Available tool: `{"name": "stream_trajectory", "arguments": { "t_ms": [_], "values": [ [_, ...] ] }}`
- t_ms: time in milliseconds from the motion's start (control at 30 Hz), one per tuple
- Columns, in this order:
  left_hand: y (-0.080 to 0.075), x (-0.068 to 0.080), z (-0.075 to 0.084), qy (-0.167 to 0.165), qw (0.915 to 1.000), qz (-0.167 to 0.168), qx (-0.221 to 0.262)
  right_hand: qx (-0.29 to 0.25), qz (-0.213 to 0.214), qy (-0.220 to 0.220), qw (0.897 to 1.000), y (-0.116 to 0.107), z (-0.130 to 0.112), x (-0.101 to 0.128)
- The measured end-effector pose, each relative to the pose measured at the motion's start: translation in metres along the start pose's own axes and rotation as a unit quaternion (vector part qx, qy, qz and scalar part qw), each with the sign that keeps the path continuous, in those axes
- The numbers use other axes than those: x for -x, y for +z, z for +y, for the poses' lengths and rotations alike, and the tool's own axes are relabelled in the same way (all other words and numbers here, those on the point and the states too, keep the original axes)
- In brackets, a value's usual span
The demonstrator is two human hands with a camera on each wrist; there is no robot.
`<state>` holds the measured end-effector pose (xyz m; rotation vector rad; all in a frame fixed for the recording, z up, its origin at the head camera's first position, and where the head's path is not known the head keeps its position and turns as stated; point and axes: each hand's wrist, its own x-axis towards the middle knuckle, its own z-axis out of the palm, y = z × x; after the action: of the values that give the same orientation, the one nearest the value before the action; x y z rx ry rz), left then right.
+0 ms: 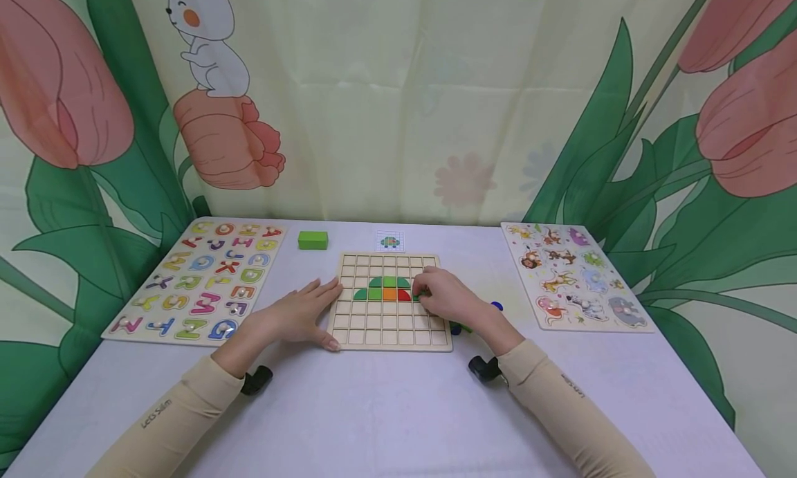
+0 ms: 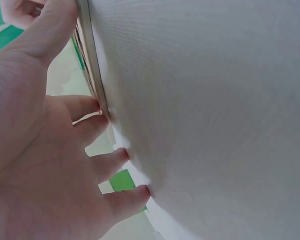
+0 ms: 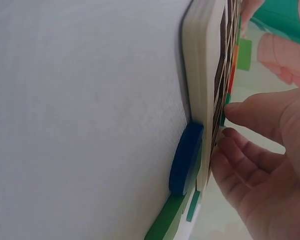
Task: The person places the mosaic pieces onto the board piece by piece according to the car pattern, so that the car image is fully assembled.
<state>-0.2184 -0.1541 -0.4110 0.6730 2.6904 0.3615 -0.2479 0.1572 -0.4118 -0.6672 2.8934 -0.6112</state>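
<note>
Sleeves (image 1: 183, 412) are cropped; right hand (image 1: 447, 297) mostly hides a green piece (image 3: 222, 118).

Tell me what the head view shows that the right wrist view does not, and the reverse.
Only the head view shows the letter board and the small picture card. Only the right wrist view shows the palm of the right hand. Both share the right hand itself, the grid board, the green block and a blue piece beside that board.
</note>
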Motion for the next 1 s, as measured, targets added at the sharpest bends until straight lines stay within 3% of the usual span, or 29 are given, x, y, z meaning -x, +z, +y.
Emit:
{"name": "stream_trajectory", "arguments": {
  "t_ms": [300,600,1000],
  "values": [
    [-0.001,0.001,0.002,0.003,1.0,-0.004,0.006,-0.016,-0.01,0.017,1.0,-0.002,0.003,0.005],
    [-0.003,0.001,0.003,-0.001,1.0,-0.003,-0.001,-0.029,-0.007,-0.014,0.999,-0.015,0.017,0.015],
    [-0.002,0.0,0.003,-0.001,1.0,-0.007,-0.006,-0.019,-0.017,-0.017,1.0,-0.029,0.029,0.035]
  ]
}}
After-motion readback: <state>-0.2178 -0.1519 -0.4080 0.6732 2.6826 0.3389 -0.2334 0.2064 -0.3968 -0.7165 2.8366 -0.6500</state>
